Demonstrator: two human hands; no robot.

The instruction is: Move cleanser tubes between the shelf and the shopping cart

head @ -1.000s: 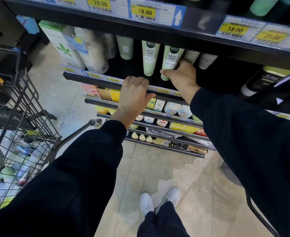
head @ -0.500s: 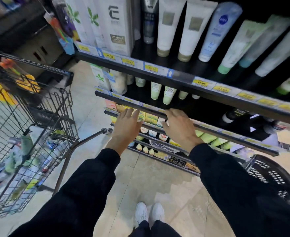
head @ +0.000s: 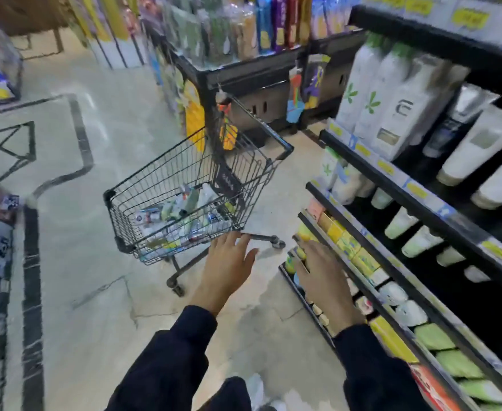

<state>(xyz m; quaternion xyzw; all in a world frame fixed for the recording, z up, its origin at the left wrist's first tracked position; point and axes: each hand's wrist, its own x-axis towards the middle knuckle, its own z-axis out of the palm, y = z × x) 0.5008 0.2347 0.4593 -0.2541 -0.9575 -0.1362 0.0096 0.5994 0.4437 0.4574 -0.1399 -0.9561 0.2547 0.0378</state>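
Left hand (head: 229, 262): fingers spread, nothing held, raised near shopping cart (head: 202, 185). Right hand (head: 322, 277): fingers extended, nothing held, beside shelf (head: 392, 179) edge. Cleanser tubes (head: 184, 212) are piled in the cart; more tubes (head: 478, 146) are stocked on the shelf.

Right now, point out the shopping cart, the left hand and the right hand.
shopping cart (head: 285, 148): head view, top rim corner nearest the shelf.
left hand (head: 226, 268): head view, back of the hand.
right hand (head: 322, 275): head view, back of the hand.
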